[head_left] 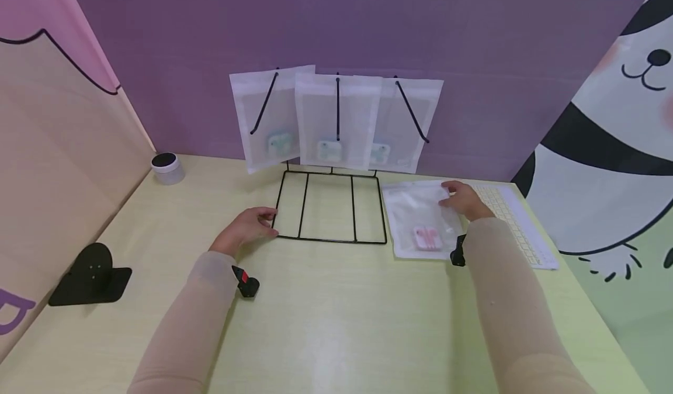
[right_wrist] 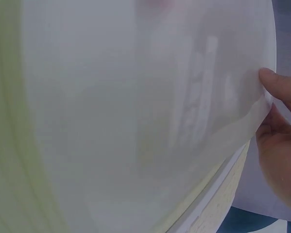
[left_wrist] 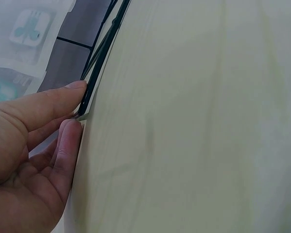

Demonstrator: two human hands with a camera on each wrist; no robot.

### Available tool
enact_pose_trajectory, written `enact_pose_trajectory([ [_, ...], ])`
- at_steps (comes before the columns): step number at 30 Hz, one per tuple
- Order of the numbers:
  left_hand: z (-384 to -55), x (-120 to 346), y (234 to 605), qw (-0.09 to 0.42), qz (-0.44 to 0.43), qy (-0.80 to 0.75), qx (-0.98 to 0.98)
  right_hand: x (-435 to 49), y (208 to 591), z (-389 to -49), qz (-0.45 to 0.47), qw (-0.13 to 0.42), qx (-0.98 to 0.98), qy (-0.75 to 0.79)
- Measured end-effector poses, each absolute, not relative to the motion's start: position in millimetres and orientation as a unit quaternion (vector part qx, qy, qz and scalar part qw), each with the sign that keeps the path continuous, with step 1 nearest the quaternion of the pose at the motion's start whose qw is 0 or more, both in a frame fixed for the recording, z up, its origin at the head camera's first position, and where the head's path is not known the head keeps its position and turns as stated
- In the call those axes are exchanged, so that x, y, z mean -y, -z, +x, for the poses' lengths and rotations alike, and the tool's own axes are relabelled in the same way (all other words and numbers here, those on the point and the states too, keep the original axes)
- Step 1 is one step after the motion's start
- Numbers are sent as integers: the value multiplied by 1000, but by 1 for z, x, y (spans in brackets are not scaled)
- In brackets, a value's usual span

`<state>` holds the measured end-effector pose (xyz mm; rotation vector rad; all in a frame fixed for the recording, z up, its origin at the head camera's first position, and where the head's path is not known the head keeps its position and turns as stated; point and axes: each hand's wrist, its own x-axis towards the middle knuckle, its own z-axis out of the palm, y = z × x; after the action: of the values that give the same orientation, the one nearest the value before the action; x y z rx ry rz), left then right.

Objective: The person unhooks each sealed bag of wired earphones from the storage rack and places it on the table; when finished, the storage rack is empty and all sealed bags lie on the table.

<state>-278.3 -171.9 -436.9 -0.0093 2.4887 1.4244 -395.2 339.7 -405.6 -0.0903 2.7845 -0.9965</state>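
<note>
A black wire display rack (head_left: pixel 330 241) stands on the table, its flat base toward me. From its three prongs hang frosted white pouches (head_left: pixel 337 110), with small white and teal items showing through. My left hand (head_left: pixel 249 227) holds the base's left side near the front corner; in the left wrist view its fingertips (left_wrist: pixel 77 85) meet the black wire. To the right of the rack lies another frosted pouch (head_left: pixel 415 218) with a pink and white item (head_left: pixel 427 238) inside. My right hand (head_left: pixel 465 200) pinches this pouch's upper right edge, thumb and fingers on either side in the right wrist view.
A white keyboard (head_left: pixel 512 221) lies at the table's right edge, partly behind my right hand. At the far left stands a small white jar with a black top (head_left: pixel 168 170). A black heart-shaped stand (head_left: pixel 92 280) is near the left edge. A purple backdrop (head_left: pixel 184 61) rises behind.
</note>
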Motion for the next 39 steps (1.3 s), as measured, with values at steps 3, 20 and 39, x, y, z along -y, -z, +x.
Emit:
enact_pose_trajectory([
  [3,-278,172,435,136,-4,-494,-859,-337,404,-394,-29,93,-943,318],
  [20,-281,170,437,136,5,-486,-863,-337,385,-394,-25,57,-956,287],
  [39,-278,172,435,140,-4,-482,-865,-270,309,-394,-124,-166,-825,526],
])
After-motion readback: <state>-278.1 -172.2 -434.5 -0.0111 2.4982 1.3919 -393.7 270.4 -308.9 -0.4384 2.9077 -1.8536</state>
